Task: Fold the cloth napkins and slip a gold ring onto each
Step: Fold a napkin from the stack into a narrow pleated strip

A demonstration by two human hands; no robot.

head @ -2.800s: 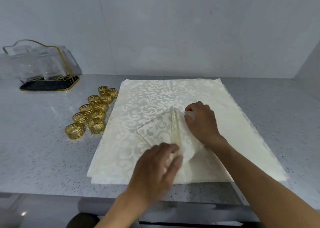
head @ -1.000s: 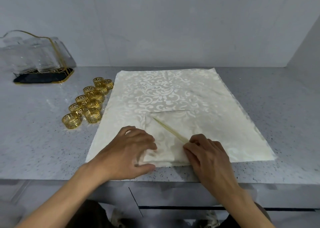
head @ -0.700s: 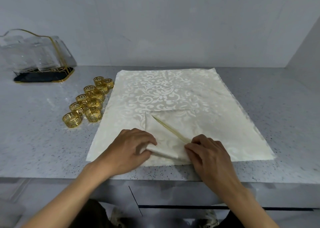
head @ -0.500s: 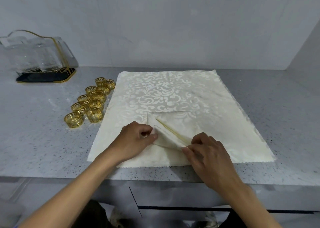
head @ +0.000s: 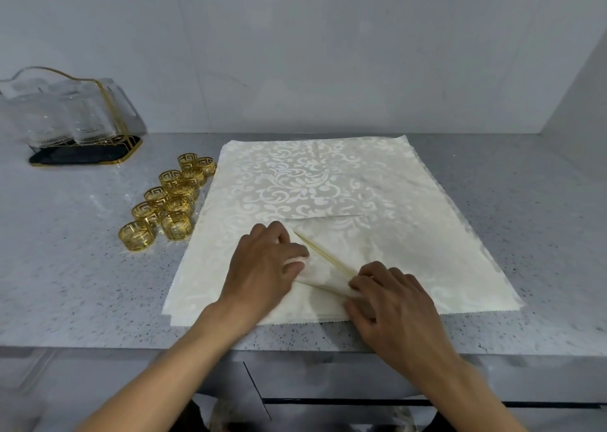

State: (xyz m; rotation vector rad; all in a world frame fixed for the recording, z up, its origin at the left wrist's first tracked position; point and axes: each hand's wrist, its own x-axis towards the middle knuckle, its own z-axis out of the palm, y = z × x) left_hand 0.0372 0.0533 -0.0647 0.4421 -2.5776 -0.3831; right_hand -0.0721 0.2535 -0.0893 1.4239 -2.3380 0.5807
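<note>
Item: cream damask napkin, part-folded, under both my hands on the grey speckled tabletop (head: 82, 267).

My left hand (head: 262, 267) is gripping the folded napkin (head: 328, 254), its fingers curling round the left edge of the fold; my right hand (head: 391, 303) is pinching the near right corner of that fold, fingers bent. The folded napkin is lying on the near middle of the flat stack of napkins (head: 312, 178), a thin gold-toned crease running diagonally between my hands. The gold rings (head: 167, 205) are sitting in a cluster just beside the stack's left edge, none on a napkin. A gold-wire rack of clear glasses (head: 65, 119) is standing at far left against the wall.
</note>
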